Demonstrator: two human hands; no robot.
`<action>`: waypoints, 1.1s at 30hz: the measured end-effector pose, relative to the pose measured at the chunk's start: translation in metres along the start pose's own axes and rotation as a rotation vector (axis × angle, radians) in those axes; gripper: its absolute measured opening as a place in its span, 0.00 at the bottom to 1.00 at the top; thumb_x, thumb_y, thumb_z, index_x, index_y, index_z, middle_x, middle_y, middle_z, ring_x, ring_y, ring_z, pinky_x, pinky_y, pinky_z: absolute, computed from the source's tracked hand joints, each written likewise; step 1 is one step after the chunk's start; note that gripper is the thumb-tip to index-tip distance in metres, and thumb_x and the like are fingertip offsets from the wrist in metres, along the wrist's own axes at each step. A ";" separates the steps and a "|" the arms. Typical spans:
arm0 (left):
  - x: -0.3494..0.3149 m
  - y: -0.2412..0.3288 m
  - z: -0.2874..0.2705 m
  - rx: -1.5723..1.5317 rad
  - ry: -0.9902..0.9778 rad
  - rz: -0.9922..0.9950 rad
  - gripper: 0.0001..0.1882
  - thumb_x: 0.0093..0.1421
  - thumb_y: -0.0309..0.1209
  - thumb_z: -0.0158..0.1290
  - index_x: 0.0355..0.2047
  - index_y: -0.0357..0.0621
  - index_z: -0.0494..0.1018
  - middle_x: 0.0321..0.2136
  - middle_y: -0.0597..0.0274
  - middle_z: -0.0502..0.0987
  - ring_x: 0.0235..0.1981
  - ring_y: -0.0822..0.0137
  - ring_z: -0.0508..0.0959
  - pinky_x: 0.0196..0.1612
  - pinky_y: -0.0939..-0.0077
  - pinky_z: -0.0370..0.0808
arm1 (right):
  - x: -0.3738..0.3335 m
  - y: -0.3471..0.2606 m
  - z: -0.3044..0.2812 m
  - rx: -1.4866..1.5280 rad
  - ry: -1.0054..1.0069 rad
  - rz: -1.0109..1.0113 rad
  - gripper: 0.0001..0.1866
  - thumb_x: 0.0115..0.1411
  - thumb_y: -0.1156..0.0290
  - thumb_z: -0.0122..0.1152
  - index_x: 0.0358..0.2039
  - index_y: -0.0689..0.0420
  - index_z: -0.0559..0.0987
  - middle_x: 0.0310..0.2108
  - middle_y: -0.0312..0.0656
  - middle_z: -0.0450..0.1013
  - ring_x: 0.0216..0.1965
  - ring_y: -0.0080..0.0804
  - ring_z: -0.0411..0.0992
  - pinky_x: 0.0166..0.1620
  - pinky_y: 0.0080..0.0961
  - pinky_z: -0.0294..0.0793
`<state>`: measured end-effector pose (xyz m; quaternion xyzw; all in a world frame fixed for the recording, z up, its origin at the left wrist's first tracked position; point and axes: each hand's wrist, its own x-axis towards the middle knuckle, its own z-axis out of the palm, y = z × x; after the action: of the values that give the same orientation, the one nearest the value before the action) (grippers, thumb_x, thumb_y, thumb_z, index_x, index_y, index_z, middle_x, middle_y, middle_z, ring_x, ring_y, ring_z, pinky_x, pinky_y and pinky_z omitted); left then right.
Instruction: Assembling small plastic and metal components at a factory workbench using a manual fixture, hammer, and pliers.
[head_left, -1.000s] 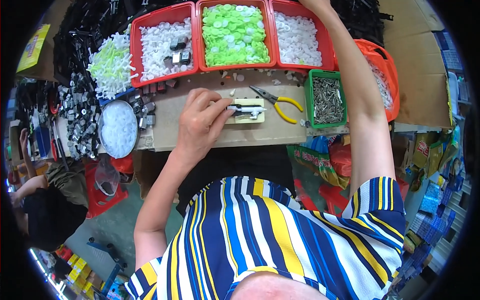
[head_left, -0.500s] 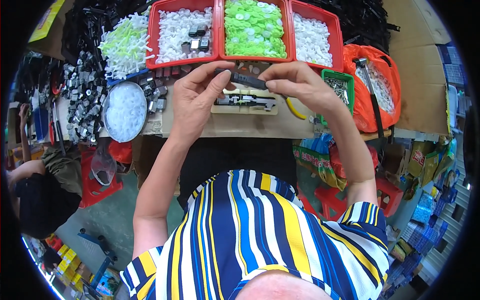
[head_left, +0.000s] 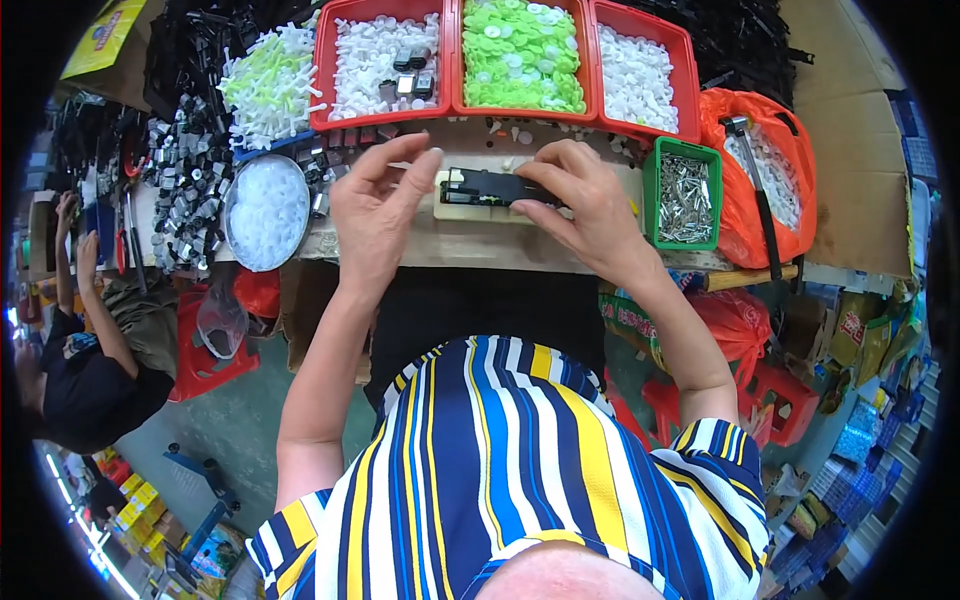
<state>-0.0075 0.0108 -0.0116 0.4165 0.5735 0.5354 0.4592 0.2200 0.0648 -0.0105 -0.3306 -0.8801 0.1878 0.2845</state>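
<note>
In front of me a long black plastic casing (head_left: pixel 490 185) lies over the cream block (head_left: pixel 470 213) on the worktable. My right hand (head_left: pixel 585 205) pinches the casing's right end between thumb and fingers. Part of that end is hidden under the fingers. A small mechanism with dark and light parts shows at the casing's left end and lower edge. My left hand (head_left: pixel 380 210) is just left of the block, thumb and fingers apart, with nothing held.
Beyond my hands stands a red divided tray (head_left: pixel 455 65) of white and green plastic pieces. To the right are a green box (head_left: pixel 688 243) of metal pins, an orange bag (head_left: pixel 800 225) and a hammer (head_left: pixel 760 190). A bowl (head_left: pixel 231 222) stands left; farther left is another person (head_left: pixel 105 345).
The black casing has come down from between both hands onto the cream block. My left hand has let go of it. The other person's arms at left have risen.
</note>
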 end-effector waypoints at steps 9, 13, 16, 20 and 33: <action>-0.005 0.002 -0.003 0.403 0.086 0.289 0.12 0.59 0.29 0.62 0.41 0.36 0.80 0.33 0.59 0.79 0.34 0.70 0.77 0.36 0.76 0.71 | -0.005 0.001 0.016 -0.041 -0.105 0.076 0.16 0.53 0.65 0.68 0.41 0.56 0.79 0.37 0.42 0.69 0.43 0.40 0.69 0.41 0.38 0.68; -0.005 -0.006 0.002 0.557 0.047 0.546 0.10 0.55 0.26 0.63 0.37 0.36 0.80 0.33 0.53 0.78 0.36 0.57 0.78 0.40 0.66 0.73 | -0.003 -0.001 0.015 -0.058 -0.112 0.078 0.16 0.54 0.65 0.68 0.41 0.57 0.79 0.37 0.42 0.69 0.43 0.40 0.69 0.41 0.38 0.68; -0.003 -0.012 0.010 0.649 -0.052 0.718 0.08 0.53 0.24 0.63 0.34 0.36 0.79 0.33 0.54 0.77 0.38 0.55 0.77 0.40 0.64 0.74 | -0.002 -0.003 0.015 -0.081 -0.116 0.094 0.17 0.54 0.65 0.68 0.42 0.58 0.79 0.37 0.42 0.69 0.43 0.41 0.69 0.41 0.38 0.68; -0.003 -0.017 0.017 0.713 -0.155 0.819 0.10 0.51 0.24 0.63 0.35 0.38 0.78 0.34 0.56 0.76 0.42 0.54 0.76 0.44 0.61 0.73 | -0.002 -0.005 0.015 -0.060 -0.118 0.102 0.17 0.54 0.65 0.68 0.42 0.58 0.79 0.37 0.43 0.69 0.43 0.41 0.69 0.41 0.38 0.68; -0.003 -0.023 0.021 0.728 -0.181 0.812 0.10 0.51 0.24 0.62 0.35 0.37 0.77 0.35 0.56 0.76 0.44 0.53 0.76 0.46 0.61 0.74 | -0.005 -0.004 0.015 -0.059 -0.092 0.091 0.16 0.53 0.67 0.68 0.41 0.59 0.79 0.36 0.42 0.70 0.41 0.42 0.69 0.41 0.39 0.70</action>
<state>0.0137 0.0109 -0.0346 0.7806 0.4731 0.3985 0.0898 0.2117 0.0564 -0.0214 -0.3695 -0.8814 0.1896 0.2249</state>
